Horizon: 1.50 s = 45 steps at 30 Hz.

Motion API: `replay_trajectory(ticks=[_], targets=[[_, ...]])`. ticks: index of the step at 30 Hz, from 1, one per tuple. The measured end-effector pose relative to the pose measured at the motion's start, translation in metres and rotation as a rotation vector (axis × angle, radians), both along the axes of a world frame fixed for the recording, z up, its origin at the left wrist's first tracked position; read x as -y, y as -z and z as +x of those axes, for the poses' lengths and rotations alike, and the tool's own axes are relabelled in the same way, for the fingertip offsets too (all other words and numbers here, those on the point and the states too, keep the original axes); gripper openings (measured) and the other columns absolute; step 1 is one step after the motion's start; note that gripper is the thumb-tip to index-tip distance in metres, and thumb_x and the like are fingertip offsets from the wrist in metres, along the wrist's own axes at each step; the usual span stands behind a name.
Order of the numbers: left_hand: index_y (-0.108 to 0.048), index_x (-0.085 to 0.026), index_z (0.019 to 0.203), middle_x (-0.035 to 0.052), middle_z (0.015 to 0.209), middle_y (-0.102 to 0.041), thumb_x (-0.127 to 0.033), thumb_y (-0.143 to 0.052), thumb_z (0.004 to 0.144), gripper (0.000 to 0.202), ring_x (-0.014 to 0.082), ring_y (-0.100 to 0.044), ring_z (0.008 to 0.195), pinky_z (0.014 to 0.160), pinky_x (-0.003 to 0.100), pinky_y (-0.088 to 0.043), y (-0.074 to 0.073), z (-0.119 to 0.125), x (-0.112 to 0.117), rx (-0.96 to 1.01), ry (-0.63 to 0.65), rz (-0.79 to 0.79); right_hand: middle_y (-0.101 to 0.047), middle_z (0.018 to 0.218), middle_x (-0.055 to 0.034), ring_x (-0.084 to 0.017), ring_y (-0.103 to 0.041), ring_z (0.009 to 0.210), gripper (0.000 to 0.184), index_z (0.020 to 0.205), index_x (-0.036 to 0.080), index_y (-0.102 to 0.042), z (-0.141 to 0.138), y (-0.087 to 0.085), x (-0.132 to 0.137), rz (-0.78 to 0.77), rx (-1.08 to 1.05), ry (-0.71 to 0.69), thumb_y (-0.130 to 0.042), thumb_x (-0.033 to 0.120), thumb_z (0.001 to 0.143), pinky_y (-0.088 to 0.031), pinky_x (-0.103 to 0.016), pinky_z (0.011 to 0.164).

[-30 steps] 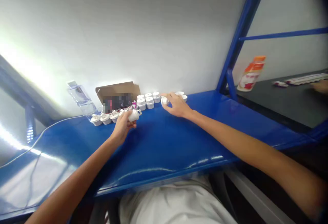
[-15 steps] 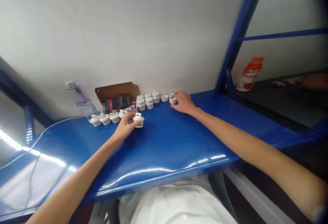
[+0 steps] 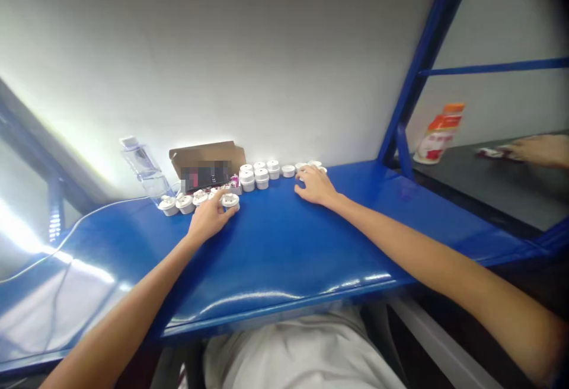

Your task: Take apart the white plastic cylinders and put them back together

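Note:
My left hand point(image 3: 208, 217) has its thumb and fingers around a white round plastic fitting point(image 3: 230, 200) with raised parts on top. That fitting is at the right end of a row of similar white fittings point(image 3: 184, 203), partly covered by my fingers. To the right, my right hand point(image 3: 317, 187) is over the table with curved fingers and a gap between thumb and forefinger. Just behind its fingertips are several white round cups point(image 3: 301, 166), partly hidden; whether it touches one is unclear. A single shallow white cup point(image 3: 288, 171) stands left of that hand.
Stacked white round pieces point(image 3: 261, 178) stand beside an open brown cardboard box point(image 3: 207, 155). A clear bottle point(image 3: 144, 166) and a white cable point(image 3: 106, 201) are at the left. Blue frame posts point(image 3: 413, 75) flank the blue table point(image 3: 284, 246). Beyond the right post are a red-and-white bottle point(image 3: 438, 137) and another person's hand point(image 3: 544, 149).
My left hand has moved slightly left, bringing the white fitting down to the end of the row. My right hand has shifted slightly, and more white cups show behind it.

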State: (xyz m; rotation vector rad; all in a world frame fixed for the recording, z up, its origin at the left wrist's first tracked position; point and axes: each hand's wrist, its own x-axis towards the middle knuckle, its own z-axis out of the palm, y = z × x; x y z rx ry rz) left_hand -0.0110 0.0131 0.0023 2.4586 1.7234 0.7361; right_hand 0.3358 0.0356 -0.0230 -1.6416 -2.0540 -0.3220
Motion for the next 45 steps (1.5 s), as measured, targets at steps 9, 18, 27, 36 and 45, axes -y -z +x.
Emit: replay_trajectory(ticks=[9, 18, 27, 36, 45], targets=[[-0.049, -0.029, 0.137, 0.0034, 0.092, -0.073, -0.048, -0.06, 0.091, 0.051, 0.0262, -0.069, 0.086, 0.069, 0.03, -0.043, 0.006, 0.003, -0.002, -0.031, -0.097, 0.033, -0.052, 0.147, -0.0151, -0.034, -0.049, 0.129, 0.046, 0.133, 0.018, -0.058, -0.033, -0.01, -0.02, 0.027, 0.048, -0.128, -0.056, 0.03, 0.089, -0.038, -0.049, 0.107], [-0.047, -0.026, 0.136, 0.007, 0.088, -0.072, -0.046, -0.052, 0.095, 0.046, 0.0296, -0.069, 0.086, 0.069, 0.032, -0.043, 0.005, 0.011, -0.001, -0.081, -0.162, 0.053, -0.062, 0.132, -0.0179, -0.034, -0.057, 0.12, 0.043, 0.131, 0.016, -0.056, -0.054, -0.024, -0.052, -0.056, 0.097, -0.076, -0.055, 0.028, 0.09, -0.042, -0.045, 0.101], [-0.052, -0.022, 0.129, 0.0034, 0.084, -0.066, -0.053, -0.056, 0.091, 0.049, 0.0228, -0.065, 0.076, 0.073, 0.032, -0.046, 0.0, 0.036, 0.037, 0.055, 0.364, -0.01, -0.071, 0.083, -0.0048, -0.023, -0.064, 0.081, 0.026, 0.081, 0.02, -0.068, -0.064, -0.029, 0.022, -0.259, -0.37, -0.229, -0.065, 0.046, 0.084, -0.046, -0.031, 0.071], [-0.058, -0.019, 0.118, 0.0136, 0.103, -0.069, -0.053, -0.057, 0.092, 0.043, 0.0312, -0.068, 0.097, 0.09, 0.04, -0.047, 0.002, 0.053, 0.062, 0.013, 0.418, 0.042, -0.05, 0.047, -0.0004, -0.016, -0.046, 0.047, 0.051, 0.067, 0.022, -0.056, -0.109, -0.022, 0.075, -0.731, -1.01, -0.453, -0.052, 0.067, 0.09, -0.036, -0.027, 0.042], [-0.05, -0.021, 0.098, 0.003, 0.074, -0.056, -0.063, -0.04, 0.096, 0.043, 0.0195, -0.056, 0.065, 0.065, 0.032, -0.044, -0.002, 0.047, 0.05, 0.544, 0.27, -0.121, -0.066, 0.099, -0.0073, -0.026, -0.063, 0.098, 0.028, 0.107, 0.025, -0.066, -0.09, -0.03, 0.069, -0.171, -0.543, -0.669, -0.059, 0.048, 0.093, -0.05, -0.039, 0.088]])
